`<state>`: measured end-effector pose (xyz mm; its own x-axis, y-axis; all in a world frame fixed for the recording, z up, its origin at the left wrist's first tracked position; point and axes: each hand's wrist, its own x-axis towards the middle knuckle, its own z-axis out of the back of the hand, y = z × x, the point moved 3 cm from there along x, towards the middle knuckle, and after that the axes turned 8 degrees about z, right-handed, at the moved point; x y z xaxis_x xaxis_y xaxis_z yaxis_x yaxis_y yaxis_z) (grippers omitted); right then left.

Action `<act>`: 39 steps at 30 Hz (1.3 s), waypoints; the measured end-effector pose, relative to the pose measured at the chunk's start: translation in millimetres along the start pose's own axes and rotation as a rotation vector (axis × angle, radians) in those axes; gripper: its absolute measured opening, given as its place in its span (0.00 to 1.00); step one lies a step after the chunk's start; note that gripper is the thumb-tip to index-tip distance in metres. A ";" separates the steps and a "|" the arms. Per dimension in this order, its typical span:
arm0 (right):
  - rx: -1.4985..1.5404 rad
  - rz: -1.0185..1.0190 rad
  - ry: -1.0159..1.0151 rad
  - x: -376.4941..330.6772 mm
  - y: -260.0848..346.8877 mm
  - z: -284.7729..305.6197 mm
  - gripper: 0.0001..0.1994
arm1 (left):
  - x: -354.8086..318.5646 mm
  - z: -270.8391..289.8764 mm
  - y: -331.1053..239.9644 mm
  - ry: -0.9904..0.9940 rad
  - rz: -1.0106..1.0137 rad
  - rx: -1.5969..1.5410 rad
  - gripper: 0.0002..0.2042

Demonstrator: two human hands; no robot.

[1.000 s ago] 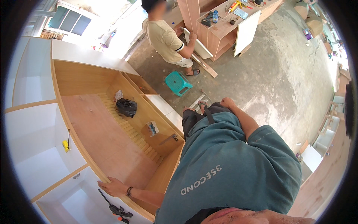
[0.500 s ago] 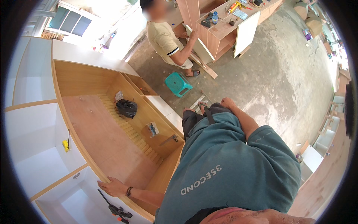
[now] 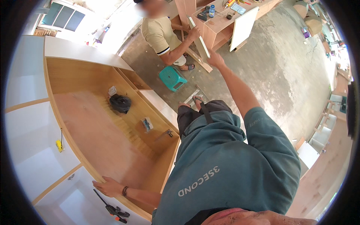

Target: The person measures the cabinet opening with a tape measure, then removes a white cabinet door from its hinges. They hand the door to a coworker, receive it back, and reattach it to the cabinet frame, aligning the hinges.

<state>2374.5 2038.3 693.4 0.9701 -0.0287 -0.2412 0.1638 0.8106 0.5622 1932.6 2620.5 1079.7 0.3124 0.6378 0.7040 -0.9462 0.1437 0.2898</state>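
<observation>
My left hand (image 3: 108, 186) lies on the wooden edge (image 3: 70, 143) of a large cabinet, fingers stretched out across it. A dark bracelet circles that wrist. My right arm reaches forward, and my right hand (image 3: 215, 60) appears at the near end of a white-faced panel (image 3: 201, 44). Its fingers are too small and overlapped to show whether they grip the panel. A co-worker (image 3: 159, 35) in a beige shirt holds that panel with both hands. Close to my left hand, a black bar clamp (image 3: 114, 210) with orange parts lies in a white compartment.
Inside the cabinet are a black plastic bag (image 3: 120, 103), a small packet (image 3: 147, 123) and a metal tool (image 3: 168, 133). A yellow tool (image 3: 59, 145) sits in another white compartment. A teal stool (image 3: 172, 78) stands on the floor beside a wooden unit (image 3: 215, 28) bearing tools.
My right hand has swung forward from beside my hip to the panel's near end. My left hand stays on the cabinet edge. The co-worker's panel is held more upright.
</observation>
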 end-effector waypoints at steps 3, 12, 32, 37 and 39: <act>-0.079 0.236 0.026 38.1 82.8 55.4 0.33 | -3.3 7.6 4.5 0.050 0.041 0.014 0.24; -0.195 0.052 0.054 111.6 114.9 73.6 0.28 | 4.1 14.9 -8.4 0.093 0.075 0.031 0.23; -0.024 -0.486 -0.096 37.7 -46.2 -75.0 0.27 | -1.6 10.7 -19.5 0.203 0.078 -0.080 0.33; -0.016 -0.429 -0.180 46.0 -71.3 -84.0 0.26 | -1.0 -39.0 4.2 0.044 -0.638 0.696 0.25; -0.040 -0.425 -0.118 55.9 -88.1 -89.5 0.23 | -2.8 -25.1 -24.4 0.030 -0.573 0.618 0.19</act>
<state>2398.3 2017.6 559.5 0.8324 -0.4293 -0.3506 0.5476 0.7345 0.4008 1952.7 2634.2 1054.3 0.7194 0.6139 0.3248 -0.4231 0.0166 0.9059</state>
